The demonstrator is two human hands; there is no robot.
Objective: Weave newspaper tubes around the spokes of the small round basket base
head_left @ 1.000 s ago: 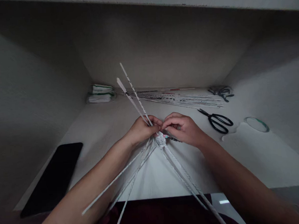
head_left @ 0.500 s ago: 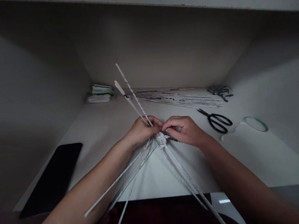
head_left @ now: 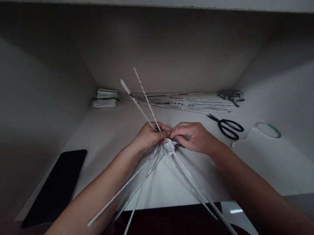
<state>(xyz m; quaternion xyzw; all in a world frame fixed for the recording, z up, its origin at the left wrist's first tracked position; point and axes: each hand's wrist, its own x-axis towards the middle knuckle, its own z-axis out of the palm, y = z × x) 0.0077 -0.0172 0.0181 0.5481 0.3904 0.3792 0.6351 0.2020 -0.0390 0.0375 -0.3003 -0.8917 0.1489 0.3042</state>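
A small woven piece of rolled paper strips (head_left: 169,146) is held above the white surface, its long strips fanning up and down. My left hand (head_left: 153,134) is closed on its upper side, with two paper strips (head_left: 143,109) rising past the fingers to the upper left. My right hand (head_left: 190,135) pinches at the piece's top edge, its fingertips meeting my left fingertips; what exactly lies between them is too small to make out. More strips (head_left: 192,181) trail down from the piece toward the front edge, and several cross over my left forearm.
Behind my hands lies a bundle of paper sticks (head_left: 182,103). Black scissors (head_left: 226,125) and a roll of tape (head_left: 268,129) are to the right. At the left are a black flat object (head_left: 55,187) and a packet (head_left: 106,98). Side walls (head_left: 285,88) enclose the surface.
The taller of the two upright strips has swung to the right at its tip, and the other has shifted slightly. Both hands stay in nearly the same place.
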